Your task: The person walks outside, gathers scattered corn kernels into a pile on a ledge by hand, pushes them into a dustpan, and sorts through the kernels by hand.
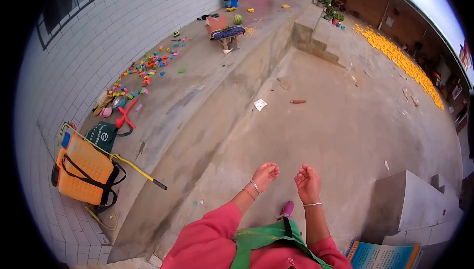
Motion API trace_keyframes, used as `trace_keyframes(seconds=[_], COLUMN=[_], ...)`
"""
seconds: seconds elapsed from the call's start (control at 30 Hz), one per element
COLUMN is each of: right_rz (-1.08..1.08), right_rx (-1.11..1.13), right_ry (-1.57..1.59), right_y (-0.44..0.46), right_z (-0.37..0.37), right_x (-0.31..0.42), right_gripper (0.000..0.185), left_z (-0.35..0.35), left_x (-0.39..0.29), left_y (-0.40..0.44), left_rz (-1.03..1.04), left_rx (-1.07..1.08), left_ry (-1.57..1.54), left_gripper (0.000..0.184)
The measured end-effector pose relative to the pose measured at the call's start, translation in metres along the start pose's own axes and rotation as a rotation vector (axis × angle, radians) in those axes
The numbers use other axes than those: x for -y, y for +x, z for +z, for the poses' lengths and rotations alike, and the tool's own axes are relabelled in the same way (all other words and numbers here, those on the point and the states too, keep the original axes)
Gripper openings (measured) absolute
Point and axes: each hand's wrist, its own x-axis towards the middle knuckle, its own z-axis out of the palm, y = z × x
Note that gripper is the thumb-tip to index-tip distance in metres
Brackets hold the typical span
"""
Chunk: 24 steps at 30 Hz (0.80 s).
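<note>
My left hand [266, 176] is raised in front of my body, its fingers curled in toward the palm. A silver bangle [256, 187] and a thin red string circle that wrist. Beside it, a short gap apart, my right hand [308, 184] is held up with curled fingers too and a silver bangle [312, 204] on the wrist. No object shows in either hand, and neither touches anything. I wear a green apron [266, 238] over pink sleeves; one pink shoe [288, 208] shows on the concrete floor below.
An orange backpack sprayer [86, 168] with a yellow lance leans by the left wall. Scattered toy blocks [148, 66], a small chair [217, 23] and a watermelon [238, 19] occupy the raised ledge. Yellow corn [395, 54] lies far right; concrete steps [316, 39] join the levels.
</note>
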Motion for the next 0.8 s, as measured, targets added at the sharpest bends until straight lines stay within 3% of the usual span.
trace_keyframes(seconds=[0.07,0.2,0.43,0.6,0.67,0.8], right_rz=[0.004,0.042,0.113,0.307,0.35,0.391], right_rx=[-0.005,0.03,0.16,0.283,0.29,0.322], right_ry=[-0.004,-0.004,-0.023,-0.074,-0.096,-0.166], right_y=[0.055,0.177,0.382,0.496,0.542,0.641], right_z=[-0.003,0.003,0.087,0.143,0.166,0.214], right_x=[0.017,0.064,0.143,0.106,0.088,0.062], right_gripper=[0.016,0.015,0.015,0.014,0.014,0.015], left_z=[0.024,0.044,0.059,0.038,0.023,-0.027], left_x=[0.0,-0.006,-0.109,-0.172,-0.196,-0.245], left_y=[0.047,0.153,0.265,0.323,0.354,0.441], left_rz=[-0.093,-0.077,0.056,0.222,0.232,0.267], left_rx=[0.035,0.016,-0.229,-0.35,-0.494,-0.508], left_ry=[-0.036,-0.127,-0.311,-0.394,-0.473,-0.584], left_gripper=[0.011,0.011,0.01,0.011,0.01,0.009])
